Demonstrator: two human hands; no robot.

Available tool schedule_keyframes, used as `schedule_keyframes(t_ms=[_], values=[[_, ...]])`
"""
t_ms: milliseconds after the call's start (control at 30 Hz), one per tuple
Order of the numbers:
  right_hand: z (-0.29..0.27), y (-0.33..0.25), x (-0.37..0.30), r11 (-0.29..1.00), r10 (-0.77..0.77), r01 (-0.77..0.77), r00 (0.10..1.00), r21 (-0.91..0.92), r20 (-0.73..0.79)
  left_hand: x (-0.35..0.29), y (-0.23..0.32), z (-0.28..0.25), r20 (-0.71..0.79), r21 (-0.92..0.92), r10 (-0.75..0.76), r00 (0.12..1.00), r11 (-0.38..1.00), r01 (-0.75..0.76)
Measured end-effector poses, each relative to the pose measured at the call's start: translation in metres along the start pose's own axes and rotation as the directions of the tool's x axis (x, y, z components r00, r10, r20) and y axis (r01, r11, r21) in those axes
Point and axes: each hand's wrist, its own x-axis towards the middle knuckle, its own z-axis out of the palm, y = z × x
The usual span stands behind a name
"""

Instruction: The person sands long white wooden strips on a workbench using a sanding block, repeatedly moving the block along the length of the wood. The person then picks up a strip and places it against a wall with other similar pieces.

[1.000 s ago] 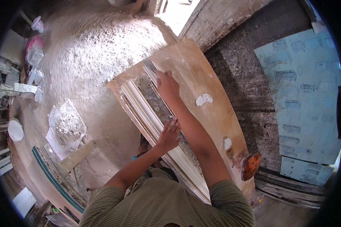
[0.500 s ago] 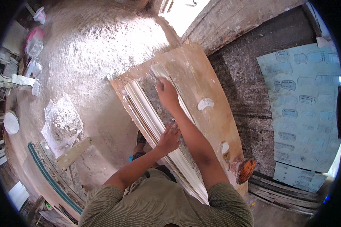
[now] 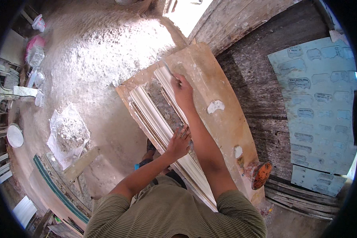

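Two long white ribbed mouldings, a left moulding (image 3: 148,105) and a right moulding (image 3: 168,88), lie side by side on a tan board (image 3: 202,75). My right hand (image 3: 183,88) is closed around a thin grey blade-like tool (image 3: 167,67) at the far end of the right moulding, along its right edge. The tool's exact kind is hard to make out. My left hand (image 3: 179,141) lies with its fingers stretched out over the nearer stretch of the mouldings, touching them. My right forearm hides part of the right moulding.
White plaster lumps (image 3: 215,106) and an orange-rimmed container (image 3: 261,175) are on the board's right side. A plastic sheet with white powder (image 3: 69,131) lies on the floor at left, near a wooden plank (image 3: 81,163). A light blue panel (image 3: 317,103) stands at right.
My right hand has shifted right with the tool, from the gap between the mouldings to the right moulding's outer edge. My left hand stays nearly in place.
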Motion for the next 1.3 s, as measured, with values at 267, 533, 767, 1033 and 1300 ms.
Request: schedule_keyframes(t_ms=[267,533,767,1033,1300], values=[[-0.052,0.035,-0.085,0.988,0.123,-0.115,0.989,-0.099,0.081,-0.002,0.003,-0.002,-0.023,-0.047,-0.006,1.000,0.999,0.004],[0.031,0.016,-0.049,0.998,0.063,-0.063,0.998,-0.026,-0.005,0.000,-0.003,0.012,-0.156,0.065,0.077,0.985,0.996,-0.068],[0.038,-0.005,-0.001,0.998,0.041,-0.038,0.997,0.049,-0.058,0.002,0.003,0.002,0.103,0.129,0.018,0.995,0.991,-0.032],[-0.037,0.032,-0.040,0.940,0.108,-0.117,0.993,-0.321,-0.045,0.000,0.005,-0.008,-0.062,0.035,0.018,0.998,0.999,-0.016],[0.002,0.036,0.007,0.958,0.026,-0.021,1.000,-0.285,0.016,0.008,-0.008,0.025,0.039,0.201,0.018,0.999,0.979,-0.025]])
